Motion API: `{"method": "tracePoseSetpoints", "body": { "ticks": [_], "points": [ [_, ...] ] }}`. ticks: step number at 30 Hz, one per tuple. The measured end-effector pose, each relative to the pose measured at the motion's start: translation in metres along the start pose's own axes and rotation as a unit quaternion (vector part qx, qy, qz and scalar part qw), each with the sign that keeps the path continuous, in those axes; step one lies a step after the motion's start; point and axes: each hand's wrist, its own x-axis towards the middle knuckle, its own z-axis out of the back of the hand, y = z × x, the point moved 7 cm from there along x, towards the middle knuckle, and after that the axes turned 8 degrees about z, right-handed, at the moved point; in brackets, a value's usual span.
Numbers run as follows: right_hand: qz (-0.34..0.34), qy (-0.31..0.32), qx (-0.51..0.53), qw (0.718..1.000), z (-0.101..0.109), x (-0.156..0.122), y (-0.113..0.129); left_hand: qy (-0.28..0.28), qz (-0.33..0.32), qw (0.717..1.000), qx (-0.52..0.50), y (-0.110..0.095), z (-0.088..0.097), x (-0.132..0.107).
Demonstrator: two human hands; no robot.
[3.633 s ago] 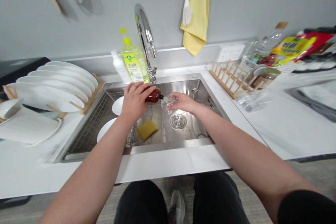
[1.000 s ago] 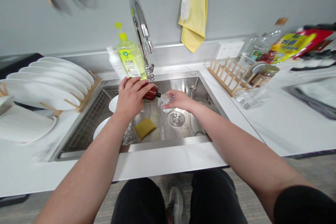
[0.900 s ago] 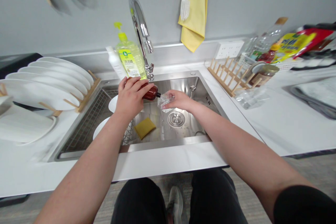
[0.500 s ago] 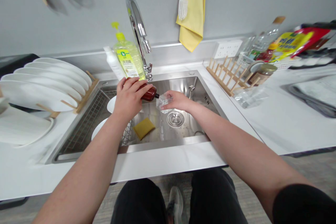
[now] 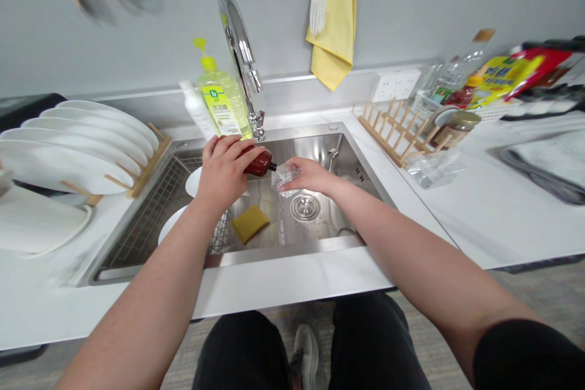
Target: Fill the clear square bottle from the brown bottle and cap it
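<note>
Left hand (image 5: 223, 173) clamped on a brown bottle (image 5: 260, 164), its tilted nozzle just beside the clear plastic container (image 5: 284, 180) gripped by the right hand (image 5: 311, 175), above the stainless steel sink (image 5: 301, 149).

A white countertop (image 5: 292, 283) holds a stainless steel sink (image 5: 311, 149) under the left hand's fingers (image 5: 231, 147), with a yellow sponge (image 5: 250, 223) lying on its floor. Beyond those fingers stands a green dish soap bottle (image 5: 218, 103); to their left, white plates (image 5: 77, 146) lean in a wooden rack, and farther right stands a wooden plate rack (image 5: 393, 137).
</note>
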Motion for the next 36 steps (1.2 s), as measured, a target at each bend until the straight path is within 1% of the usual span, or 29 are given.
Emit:
{"method": "tracePoseSetpoints", "body": {
  "ticks": [10, 23, 26, 32, 36],
  "points": [
    [-0.003, -0.001, -0.010, 1.000, 0.000, 0.001, 0.000, 0.004, 0.015, 1.000, -0.020, 0.004, -0.003, 0.001],
    [0.004, -0.001, -0.003, 1.000, 0.002, 0.001, -0.001, 0.016, 0.046, 0.998, -0.046, 0.014, -0.013, 0.000],
    [0.003, -0.003, 0.004, 1.000, 0.002, 0.001, -0.001, 0.019, 0.050, 0.997, -0.064, 0.016, -0.016, 0.001],
    [0.006, -0.013, 0.039, 0.999, 0.003, 0.001, 0.000, 0.004, 0.050, 0.991, -0.122, 0.017, -0.022, 0.001],
    [0.013, -0.017, 0.056, 0.998, 0.003, 0.001, 0.002, 0.010, 0.067, 0.988, -0.137, 0.019, -0.025, 0.001]
  ]
}}
